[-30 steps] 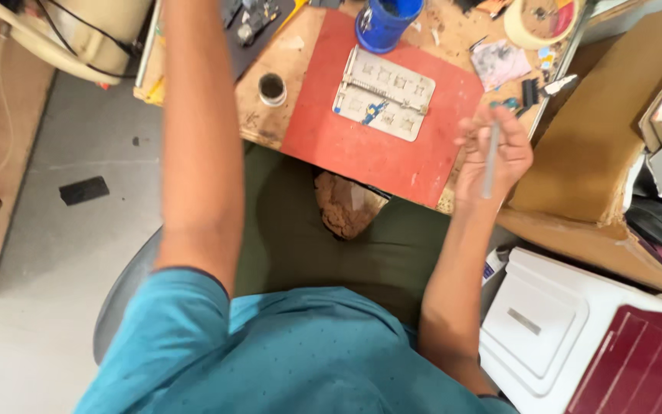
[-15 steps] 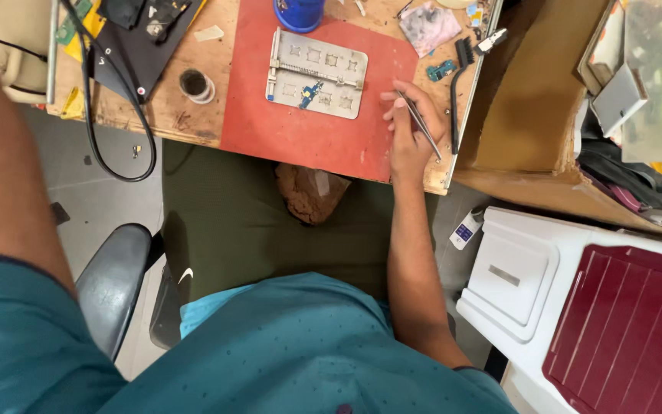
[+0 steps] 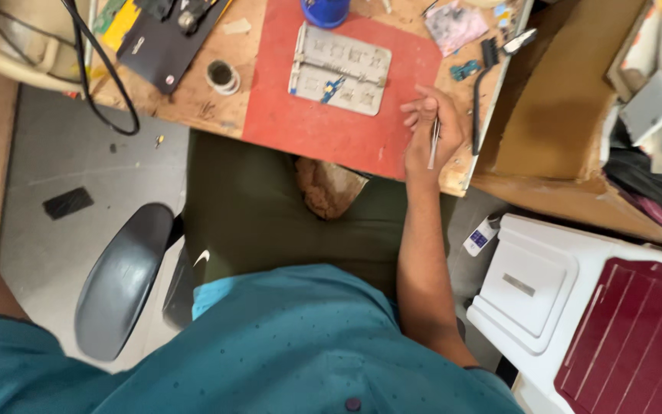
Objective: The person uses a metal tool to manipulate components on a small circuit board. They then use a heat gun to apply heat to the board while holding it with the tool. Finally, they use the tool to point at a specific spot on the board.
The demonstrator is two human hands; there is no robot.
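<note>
Cluttered wooden workbench (image 3: 193, 107) (red mat (image 3: 331, 126) on top) above grey floor (image 3: 55, 169).

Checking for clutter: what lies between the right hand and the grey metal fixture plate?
Head view: only bare red mat between right hand and grey metal fixture plate.

right hand (image 3: 425, 126): grips thin metal tweezers (image 3: 433, 142), resting on red mat (image 3: 308, 123)
grey fixture plate (image 3: 340, 67): on mat, near hand

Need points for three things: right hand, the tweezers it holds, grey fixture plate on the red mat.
right hand (image 3: 423, 126), head view, on the back of the hand.
tweezers (image 3: 433, 146), head view, on the thin metal shaft below the fingers.
grey fixture plate (image 3: 350, 73), head view, on its flat top face.
</note>
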